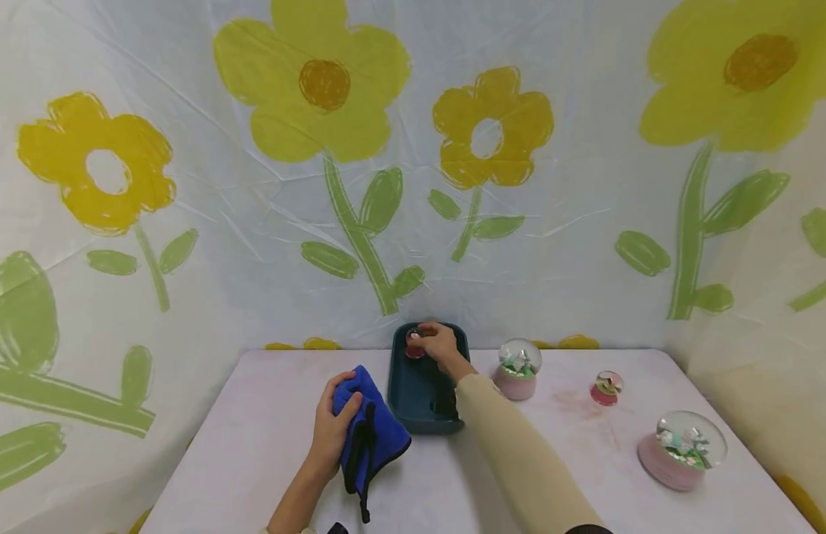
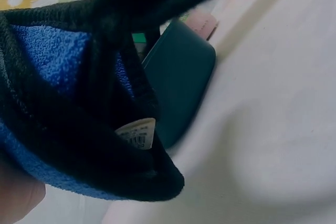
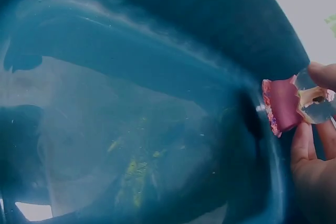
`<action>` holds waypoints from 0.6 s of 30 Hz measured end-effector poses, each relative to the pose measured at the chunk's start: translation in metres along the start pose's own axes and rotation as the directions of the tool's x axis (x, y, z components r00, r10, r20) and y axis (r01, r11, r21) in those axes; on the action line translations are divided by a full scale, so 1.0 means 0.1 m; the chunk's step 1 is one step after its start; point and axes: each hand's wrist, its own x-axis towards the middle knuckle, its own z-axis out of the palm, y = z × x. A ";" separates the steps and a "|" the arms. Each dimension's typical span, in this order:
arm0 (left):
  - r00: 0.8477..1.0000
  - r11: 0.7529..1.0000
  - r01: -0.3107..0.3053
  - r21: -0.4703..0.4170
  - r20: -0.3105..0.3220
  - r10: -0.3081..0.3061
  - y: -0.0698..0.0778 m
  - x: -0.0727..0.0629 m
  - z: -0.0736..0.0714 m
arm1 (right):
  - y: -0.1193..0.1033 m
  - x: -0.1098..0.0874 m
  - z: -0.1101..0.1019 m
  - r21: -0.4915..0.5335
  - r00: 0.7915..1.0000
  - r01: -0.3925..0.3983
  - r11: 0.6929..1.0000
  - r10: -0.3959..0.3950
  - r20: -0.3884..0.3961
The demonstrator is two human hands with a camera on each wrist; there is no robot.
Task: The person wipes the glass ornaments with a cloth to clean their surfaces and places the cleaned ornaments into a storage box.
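Right hand point(image 1: 441, 345) pinches small snow globe point(image 1: 415, 352) by dome between thumb and fingers, perhaps to leave base free; globe at tray's 11 o'clock, contact unclear. Left hand point(image 1: 331, 430), fingers curled, grips blue cloth point(image 1: 388, 430) at 8 o'clock of teal tray point(image 1: 413, 404), likely leaving right arm room. On counter point(image 1: 266, 415), toward 3 o'clock: large globe point(image 1: 517, 371), second small globe point(image 1: 606, 389); toward 4: farther large globe point(image 1: 673, 461). Four globes, one tray, one cloth.

Blue cloth point(image 1: 388, 429), black-edged; teal tray point(image 1: 408, 393); pink globe base point(image 3: 284, 105), perhaps part-speckled.
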 end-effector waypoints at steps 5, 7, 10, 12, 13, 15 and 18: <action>1.000 1.000 -0.004 0.016 0.021 0.004 0.00 0.00 0.01 | 0.06 0.00 0.00 -0.005 1.000 -0.018 1.000 0.018 0.001; 1.000 1.000 -0.009 0.015 0.028 0.008 -0.01 0.00 0.02 | 0.09 0.01 0.00 -0.001 1.000 -0.026 1.000 0.026 0.001; 1.000 1.000 -0.018 0.026 0.024 0.017 -0.02 0.02 0.01 | 0.10 0.02 0.01 0.023 1.000 -0.020 1.000 0.020 0.007; 1.000 0.999 -0.018 0.032 0.018 0.017 -0.02 0.03 0.00 | 0.10 0.02 0.02 0.037 1.000 -0.017 0.999 0.017 0.009; 1.000 0.999 -0.017 0.037 0.014 0.017 -0.02 0.03 0.00 | 0.11 0.02 0.03 0.041 1.000 -0.015 0.999 0.015 0.008; 1.000 0.999 -0.016 0.037 0.011 0.016 -0.02 0.03 0.00 | 0.11 0.03 0.05 0.045 1.000 -0.011 0.999 0.010 0.004; 1.000 0.999 -0.009 0.031 0.014 0.009 -0.03 0.02 0.01 | 0.13 0.03 0.06 0.048 1.000 -0.010 0.999 0.010 -0.001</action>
